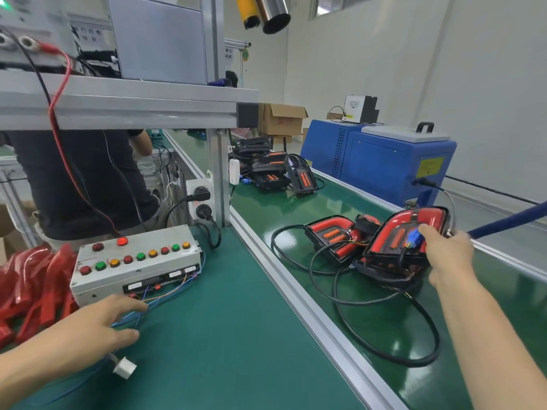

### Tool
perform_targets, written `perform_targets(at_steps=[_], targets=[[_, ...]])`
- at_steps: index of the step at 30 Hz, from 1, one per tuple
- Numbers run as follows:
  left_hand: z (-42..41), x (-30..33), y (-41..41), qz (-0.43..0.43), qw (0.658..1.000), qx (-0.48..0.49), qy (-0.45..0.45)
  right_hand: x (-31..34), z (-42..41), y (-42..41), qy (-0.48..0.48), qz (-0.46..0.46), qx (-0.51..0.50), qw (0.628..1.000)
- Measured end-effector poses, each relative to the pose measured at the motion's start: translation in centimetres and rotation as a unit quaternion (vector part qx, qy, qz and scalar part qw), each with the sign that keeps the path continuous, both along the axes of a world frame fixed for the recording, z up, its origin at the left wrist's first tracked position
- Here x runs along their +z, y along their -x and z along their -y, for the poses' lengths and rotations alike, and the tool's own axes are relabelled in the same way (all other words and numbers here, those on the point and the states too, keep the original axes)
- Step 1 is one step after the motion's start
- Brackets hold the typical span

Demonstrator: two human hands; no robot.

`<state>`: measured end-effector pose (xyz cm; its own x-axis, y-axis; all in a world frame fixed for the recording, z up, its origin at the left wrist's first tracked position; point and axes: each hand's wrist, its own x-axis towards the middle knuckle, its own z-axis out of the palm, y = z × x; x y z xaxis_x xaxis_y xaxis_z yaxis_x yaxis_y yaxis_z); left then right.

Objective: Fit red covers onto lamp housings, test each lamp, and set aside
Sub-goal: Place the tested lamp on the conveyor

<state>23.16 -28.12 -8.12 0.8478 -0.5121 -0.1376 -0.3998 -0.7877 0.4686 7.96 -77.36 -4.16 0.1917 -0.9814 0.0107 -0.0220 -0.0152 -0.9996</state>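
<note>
My right hand (450, 253) grips the right edge of a lamp with a red cover (399, 235), tilted up on the green conveyor belt (296, 214); a blue connector (415, 237) shows by my thumb. A second red-covered lamp (331, 235) lies just left of it, with black cables (384, 303) looped around both. My left hand (103, 324) hovers with spread fingers over thin blue wires (142, 315) in front of the grey test box (136, 261), whose top red button is lit. A white plug (124, 366) lies below that hand.
Loose red covers (32, 288) are piled at the left edge. Dark lamp housings (275, 173) are stacked far up the belt. A blue machine (384, 161) stands behind the belt's far rail. Another person (88, 179) stands behind the test box, next to a socket strip (201, 202).
</note>
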Motion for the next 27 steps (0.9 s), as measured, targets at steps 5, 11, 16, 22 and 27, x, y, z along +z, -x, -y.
perform_targets(at_steps=[5, 11, 16, 22, 27], targets=[[0.0, -0.2, 0.2, -0.003, 1.000, 0.000, 0.018, 0.3, 0.4, -2.9, -0.063, -0.004, 0.011, 0.998], [0.0, -0.3, 0.7, 0.005, 1.000, -0.010, 0.015, -0.2, -0.2, -4.3, 0.121, -0.317, -0.011, 0.941], [0.2, -0.4, 0.9, 0.000, 1.000, -0.012, 0.028, -0.3, -3.6, -5.1, 0.345, -0.464, 0.042, 0.815], [-0.6, -0.4, 0.8, 0.005, 1.000, -0.009, 0.020, -1.7, -4.6, -5.3, 0.333, -0.572, 0.143, 0.736], [-1.3, -0.4, 0.9, -0.004, 1.000, -0.004, 0.015, -2.0, -3.7, -5.7, 0.350, -0.583, 0.115, 0.724]])
